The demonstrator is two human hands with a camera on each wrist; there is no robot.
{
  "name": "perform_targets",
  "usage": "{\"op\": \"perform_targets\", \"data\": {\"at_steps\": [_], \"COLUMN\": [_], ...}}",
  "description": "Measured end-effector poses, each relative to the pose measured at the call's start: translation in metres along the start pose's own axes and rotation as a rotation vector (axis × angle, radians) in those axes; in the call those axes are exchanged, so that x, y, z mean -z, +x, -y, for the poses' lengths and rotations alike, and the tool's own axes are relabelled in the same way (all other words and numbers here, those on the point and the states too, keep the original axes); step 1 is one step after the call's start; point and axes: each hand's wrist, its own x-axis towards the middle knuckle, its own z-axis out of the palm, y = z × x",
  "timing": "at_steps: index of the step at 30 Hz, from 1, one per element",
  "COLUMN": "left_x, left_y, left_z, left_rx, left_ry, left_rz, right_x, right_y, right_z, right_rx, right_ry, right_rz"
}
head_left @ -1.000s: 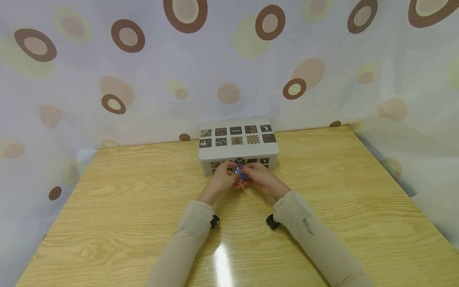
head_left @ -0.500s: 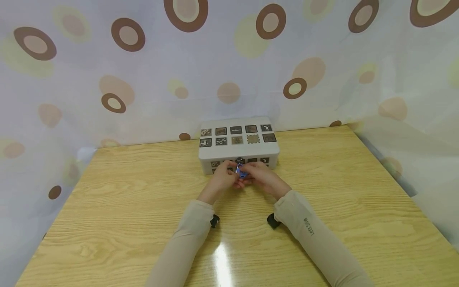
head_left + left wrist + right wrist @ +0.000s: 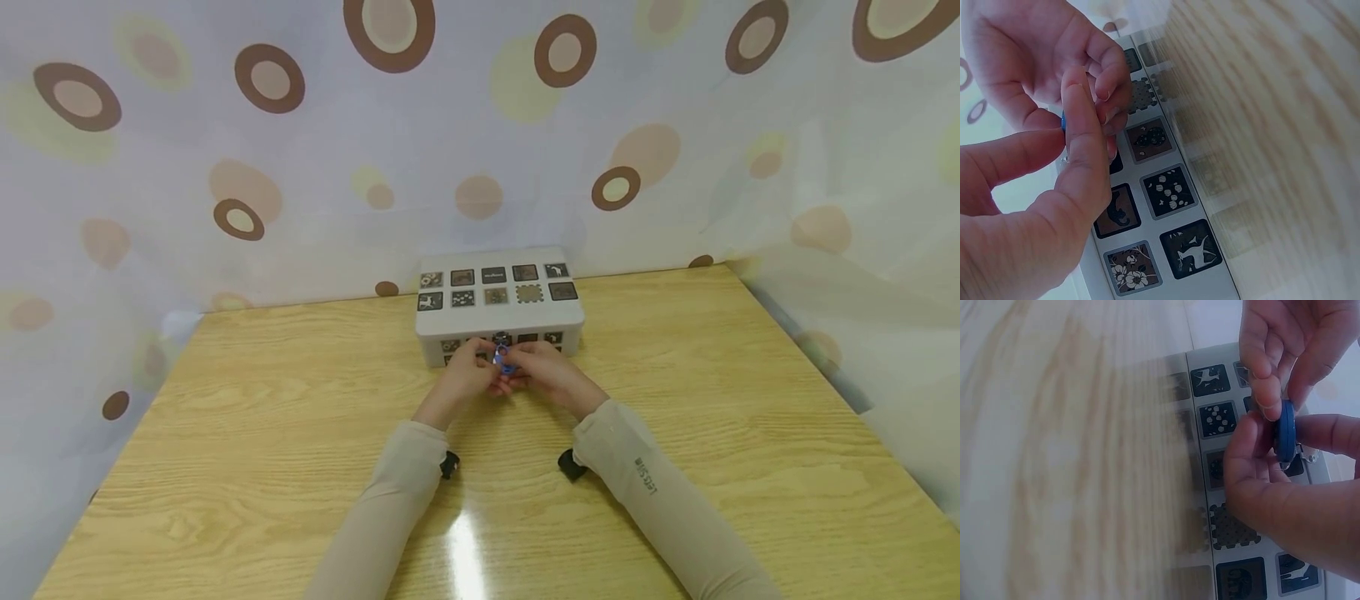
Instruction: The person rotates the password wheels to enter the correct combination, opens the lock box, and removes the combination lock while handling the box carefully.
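A white tin box [image 3: 498, 316] with dark picture squares stands at the back of the table, its lid down. At the metal clasp [image 3: 1310, 455] on its front is a small, flat, rounded blue padlock [image 3: 1285, 432]. From the left, my left hand [image 3: 467, 373] pinches the padlock between thumb and fingers. My right hand [image 3: 551, 372] grips it from the other side, thumb on the face towards the box and curled fingers on the opposite face. The fingertips of both hands meet around it and cover much of it in the head view.
The box rests on a wood-grain table [image 3: 285, 450], close to a white curtain [image 3: 322, 167] with brown and green dots. Each wrist carries a black strap mount [image 3: 572, 464] under a beige sleeve [image 3: 660, 492].
Both hands stay at the box's clasp with the padlock between them. Only slight finger movement and a small tilt of the padlock show; the head view shifts a little.
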Motion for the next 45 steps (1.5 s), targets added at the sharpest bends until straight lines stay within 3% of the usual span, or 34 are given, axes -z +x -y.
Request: {"op": "perform_targets", "data": {"at_steps": [13, 35, 45], "left_x": [-0.002, 0.0002, -0.0004], "left_y": [-0.0007, -0.0001, -0.0002], "left_z": [0.0031, -0.0014, -0.0006], "left_rx": [0.01, 0.007, 0.003], "left_ry": [-0.041, -0.021, -0.038], "left_rz": [0.005, 0.025, 0.007], "right_x": [-0.0001, 0.0013, 0.0074], "right_y": [-0.0015, 0.0003, 0.0015], "right_z": [-0.0046, -0.0023, -0.0024], "right_rx": [0.015, 0.023, -0.023], "right_ry": [0.028, 0.003, 0.118], "right_rz": [-0.001, -0.012, 0.034]}}
